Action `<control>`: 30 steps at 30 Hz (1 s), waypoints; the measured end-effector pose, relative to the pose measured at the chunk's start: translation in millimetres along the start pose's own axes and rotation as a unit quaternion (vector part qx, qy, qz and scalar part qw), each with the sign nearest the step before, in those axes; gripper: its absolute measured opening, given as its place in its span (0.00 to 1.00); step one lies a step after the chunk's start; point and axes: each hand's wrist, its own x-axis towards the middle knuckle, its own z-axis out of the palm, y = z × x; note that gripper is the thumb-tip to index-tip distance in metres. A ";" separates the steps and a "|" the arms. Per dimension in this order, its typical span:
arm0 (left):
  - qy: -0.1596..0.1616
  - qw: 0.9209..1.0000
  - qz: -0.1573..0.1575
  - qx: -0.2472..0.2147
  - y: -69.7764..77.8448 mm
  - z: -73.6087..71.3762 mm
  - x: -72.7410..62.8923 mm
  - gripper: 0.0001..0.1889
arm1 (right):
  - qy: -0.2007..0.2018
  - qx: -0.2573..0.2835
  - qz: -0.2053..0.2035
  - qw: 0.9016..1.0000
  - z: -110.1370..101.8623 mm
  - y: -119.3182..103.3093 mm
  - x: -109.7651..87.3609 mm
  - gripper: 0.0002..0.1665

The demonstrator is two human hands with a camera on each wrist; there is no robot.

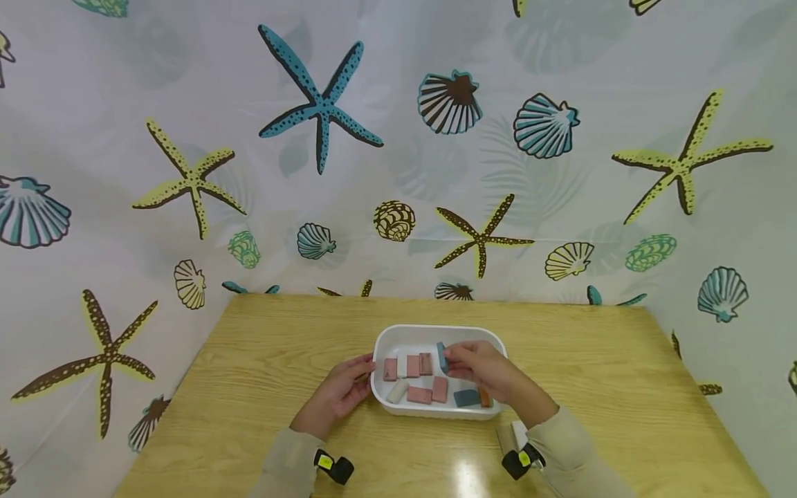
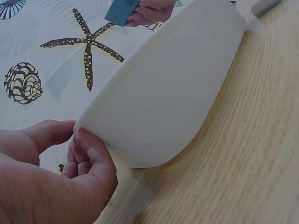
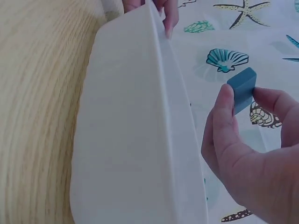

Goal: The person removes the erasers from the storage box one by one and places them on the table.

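A white plastic tray (image 1: pixel 429 411) sits on the table with several small erasers in it. My left hand (image 1: pixel 339 389) pinches the tray's left rim between thumb and fingers, clearly seen in the left wrist view. Above the tray's right half, my right hand (image 1: pixel 484 366) holds a blue eraser (image 3: pixel 243 89) between thumb and fingertips, clear of the tray floor. Pink erasers (image 1: pixel 420 395) and a whitish eraser (image 1: pixel 398 392) lie in the left and middle part. Another blue eraser (image 1: pixel 467 398) lies at the front right, beside an orange eraser (image 1: pixel 484 397) partly hidden by my right hand.
A beige block (image 1: pixel 506 440) and a white block (image 1: pixel 519 434) lie on the wooden table (image 1: pixel 280 339), in front of the tray's right end and partly under my right forearm. Behind and beside the table hangs a curtain (image 1: pixel 398 159) printed with starfish and shells.
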 end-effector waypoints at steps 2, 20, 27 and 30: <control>-0.002 1.000 0.003 0.001 -0.5 -0.1 -0.4 0.26 | -0.017 0.012 -0.011 1.000 -2.6 -0.3 -6.4 0.20; 0.004 1.000 0.001 0.003 0.7 -0.2 -0.1 0.25 | 0.028 -0.051 0.009 0.998 -59.2 -0.9 -93.7 0.22; -0.001 1.000 0.006 -0.003 0.7 -0.6 -0.1 0.24 | 0.038 -0.082 0.046 0.995 -77.6 14.2 -118.1 0.20; -0.006 1.000 0.007 -0.002 -0.5 -1.8 0.6 0.24 | 0.051 -0.092 0.067 0.992 -84.5 21.3 -126.0 0.19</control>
